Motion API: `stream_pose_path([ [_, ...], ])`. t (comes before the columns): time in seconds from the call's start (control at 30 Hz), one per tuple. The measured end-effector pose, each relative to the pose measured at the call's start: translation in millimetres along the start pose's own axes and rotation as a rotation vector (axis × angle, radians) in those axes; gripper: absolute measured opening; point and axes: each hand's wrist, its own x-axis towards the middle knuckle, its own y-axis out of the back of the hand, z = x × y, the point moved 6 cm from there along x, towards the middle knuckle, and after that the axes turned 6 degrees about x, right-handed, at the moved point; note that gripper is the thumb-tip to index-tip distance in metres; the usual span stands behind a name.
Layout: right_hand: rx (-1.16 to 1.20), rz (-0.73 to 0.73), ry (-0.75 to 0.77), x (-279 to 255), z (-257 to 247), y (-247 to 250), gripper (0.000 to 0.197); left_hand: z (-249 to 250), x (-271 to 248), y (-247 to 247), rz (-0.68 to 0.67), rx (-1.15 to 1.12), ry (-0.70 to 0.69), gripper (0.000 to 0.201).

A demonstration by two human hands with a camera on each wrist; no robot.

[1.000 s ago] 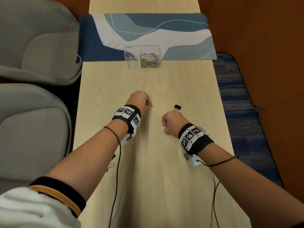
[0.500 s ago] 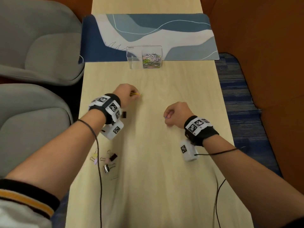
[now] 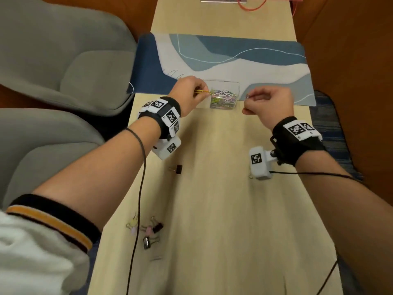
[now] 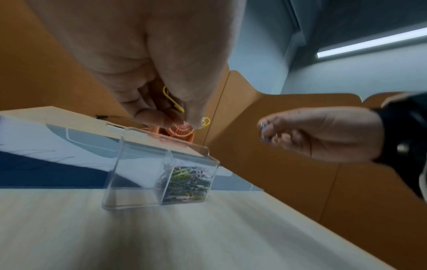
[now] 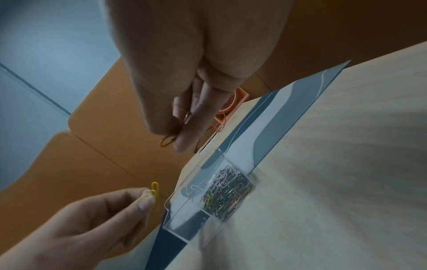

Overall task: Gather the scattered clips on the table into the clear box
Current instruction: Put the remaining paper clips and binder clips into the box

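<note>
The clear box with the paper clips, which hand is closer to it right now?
Left. The left hand is above the clear box's left compartment, pinching a yellow paper clip. The right hand hangs just off the box's right side.

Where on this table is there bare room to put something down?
Bare wood runs down the middle of the table, between the two forearms, and along the near right side. It is crowded around the clear box, where both hands meet, and by the binder clips near the left edge.
</note>
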Motion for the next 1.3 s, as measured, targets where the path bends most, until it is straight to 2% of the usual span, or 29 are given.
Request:
stream_pose_path([
  [0.13,-0.001,-0.040,-0.026,9,8,-7,0.019,0,12,-20,-0.053,-0.020,0.006,0.011],
  [0.23,-0.066,-0.223,-0.154,-11,33,-23,0.016,6,-9,-23,-0.055,-0.116,-0.004,0.009],
  [0.37,-0.305,-0.578,-0.302,-81,78,-55,0.021,1,-84,-31,-0.141,-0.194,0.000,0.013],
  [0.47,-0.450,-0.806,-0.348,-149,106,-83,0.014,-21,-144,-38,-0.203,-0.233,0.065,0.012],
  [0.53,-0.479,-0.909,-0.377,-189,118,-100,0.011,-33,-176,-37,-0.205,-0.256,0.116,0.011],
  [0.67,-0.515,-1.020,-0.394,-245,127,-124,0.010,-46,-232,-30,-0.168,-0.262,0.184,0.009],
  [0.87,-0.586,-1.038,-0.290,-299,128,-154,0.006,-54,-301,-23,-0.133,-0.308,0.272,0.008],
  [0.97,-0.634,-0.961,-0.220,-308,127,-164,0.005,-59,-326,-18,-0.125,-0.350,0.321,0.008],
  [1.2,-0.884,-0.830,-0.060,-323,116,-188,0.013,-70,-367,-12,-0.067,-0.348,0.324,0.005],
  [1.3,-0.943,-0.772,-0.027,-324,113,-194,0.009,-75,-377,-12,-0.048,-0.357,0.326,0.006],
])
